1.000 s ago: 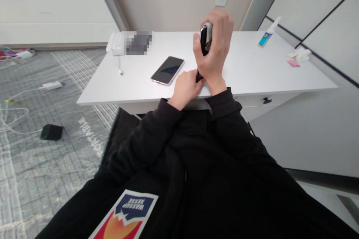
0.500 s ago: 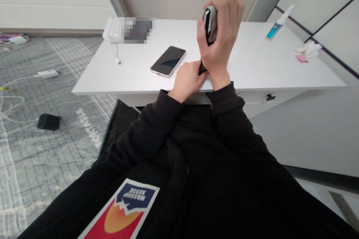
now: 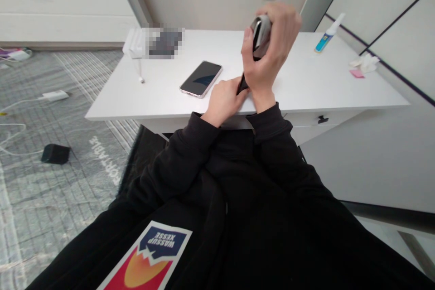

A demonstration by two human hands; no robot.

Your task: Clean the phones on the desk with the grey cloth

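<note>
My right hand [image 3: 273, 45] is raised above the white desk [image 3: 306, 88], shut around a silver and black handheld device [image 3: 261, 36], possibly a phone in a black case. A narrow black strip [image 3: 242, 85] runs down from under that hand to my left hand [image 3: 222, 102]. The left fingers pinch its lower end just above the desk, close to the front edge. To the left of both hands, a black-screened smartphone [image 3: 201, 79] with a pale frame lies flat. Much of the device is hidden by my right fingers.
A white object [image 3: 134, 43] and a pixelated item [image 3: 165, 41] stand at the desk's back left, beside a thin white cable [image 3: 140, 72]. A blue and white bottle [image 3: 328, 34], tissue [image 3: 365, 62] and pink paper [image 3: 356, 73] lie at the right.
My right hand has tilted the device, showing more of its silver side. The left hand stays on the strip, and the whole view has shifted slightly.
</note>
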